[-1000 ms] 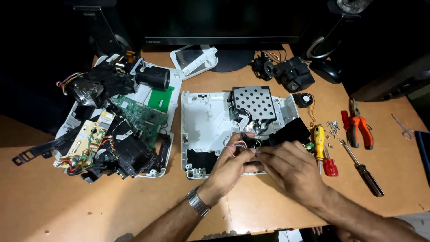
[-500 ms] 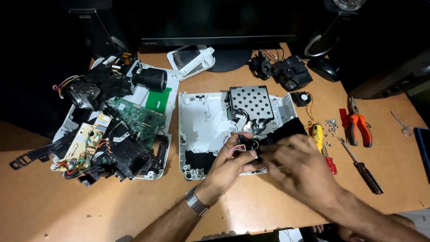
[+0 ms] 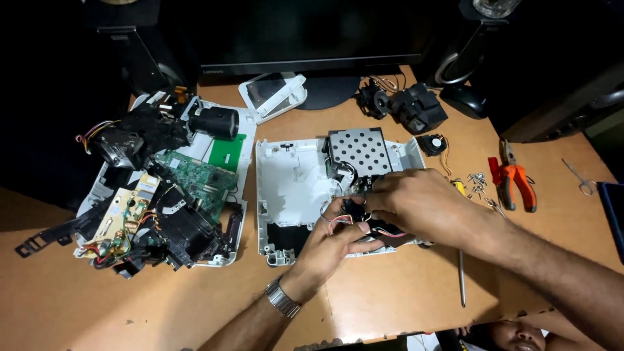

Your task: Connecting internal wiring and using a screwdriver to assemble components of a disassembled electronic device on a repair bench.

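Both hands work over the open white plastic housing shell (image 3: 292, 188) lying flat at the middle of the brown wooden tabletop (image 3: 403, 292). Left hand (image 3: 335, 244), wrist carrying a metal watch, comes in from below; its fingers (image 3: 364, 229) are curled together, pinching a small black component with red and white wires (image 3: 354, 218) at the shell's lower right corner. Right hand (image 3: 419, 205) lies over the same spot from the right, fingers bent down onto the component; whether they actually clamp it cannot be told, since the hand hides the contact. Just behind the hands, a perforated grey metal shield plate (image 3: 359, 151) sits in the shell's upper right. To the left, a second white shell is piled with a green circuit board (image 3: 198, 179) and black parts. Right of the hands, well apart, lie orange-handled pliers (image 3: 517, 182), some loose screws (image 3: 478, 180), and a slim screwdriver (image 3: 461, 279) near the right forearm.
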